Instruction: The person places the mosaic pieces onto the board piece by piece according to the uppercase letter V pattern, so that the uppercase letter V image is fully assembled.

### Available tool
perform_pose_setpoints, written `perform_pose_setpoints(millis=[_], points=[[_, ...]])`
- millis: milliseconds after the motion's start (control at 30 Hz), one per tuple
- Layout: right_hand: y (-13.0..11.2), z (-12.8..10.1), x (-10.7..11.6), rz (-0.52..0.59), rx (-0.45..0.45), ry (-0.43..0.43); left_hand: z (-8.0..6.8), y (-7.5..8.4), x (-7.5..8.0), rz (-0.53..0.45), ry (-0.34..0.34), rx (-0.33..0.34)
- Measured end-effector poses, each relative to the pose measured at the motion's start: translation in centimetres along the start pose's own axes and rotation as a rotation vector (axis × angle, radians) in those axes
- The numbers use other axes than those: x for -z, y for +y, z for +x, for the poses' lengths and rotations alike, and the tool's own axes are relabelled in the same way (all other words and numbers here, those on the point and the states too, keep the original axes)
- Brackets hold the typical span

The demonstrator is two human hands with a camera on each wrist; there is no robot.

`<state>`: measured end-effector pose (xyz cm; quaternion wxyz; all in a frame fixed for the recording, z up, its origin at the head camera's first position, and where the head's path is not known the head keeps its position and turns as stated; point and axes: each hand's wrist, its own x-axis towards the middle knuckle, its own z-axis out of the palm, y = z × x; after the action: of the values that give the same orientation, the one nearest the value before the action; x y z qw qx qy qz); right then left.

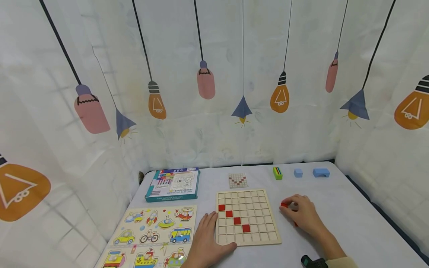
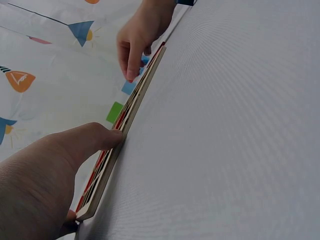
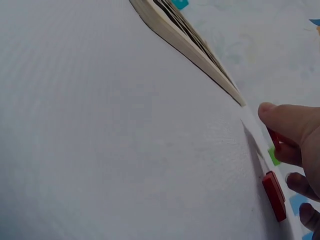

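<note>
A wooden grid board [image 1: 258, 238] lies on the table with several red tiles set in a diagonal on its left half. My left hand [image 1: 211, 242] rests against the board's near left corner, fingers along the left side and thumb on the front edge. Right of the board, my right hand [image 1: 303, 215] pinches a red tile [image 1: 284, 204] between thumb and fingers, above the table. Another red piece [image 3: 274, 196] stands on the table below that hand, mostly hidden in the head view. Behind the board lies a small pattern card [image 1: 238, 180] with a zigzag of darker squares.
A flat teal-edged box [image 1: 172, 185] lies at the back left. A vehicle picture board [image 1: 161, 223] is in front of it. At the back right stand a green-yellow block stack [image 1: 277, 173], a blue cube [image 1: 298, 172] and a blue arch block [image 1: 321, 172].
</note>
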<state>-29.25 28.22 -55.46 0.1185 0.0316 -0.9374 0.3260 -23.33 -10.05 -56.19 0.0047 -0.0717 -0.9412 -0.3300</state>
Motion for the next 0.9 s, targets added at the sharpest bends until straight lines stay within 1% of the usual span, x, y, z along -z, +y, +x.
perform_pose_setpoints(millis=[133,267,533,700,900], points=[[-0.1,0.2,-0.3,0.009,0.016,-0.002,0.1,0.0,-0.1,0.003,0.003,0.0],[-0.5,0.2,-0.5,0.025,0.036,-0.008,0.2,0.0,-0.2,-0.005,-0.002,0.014],[-1.5,-0.1,-0.8,0.049,0.076,-0.048,0.3,-0.1,-0.2,-0.011,-0.012,0.029],[-2.1,-0.3,-1.2,0.042,0.094,-0.059,0.3,-0.2,-0.3,-0.01,-0.008,0.019],[-3.5,-0.7,-1.7,0.048,0.096,-0.086,0.2,-0.1,-0.1,-0.01,-0.006,0.015]])
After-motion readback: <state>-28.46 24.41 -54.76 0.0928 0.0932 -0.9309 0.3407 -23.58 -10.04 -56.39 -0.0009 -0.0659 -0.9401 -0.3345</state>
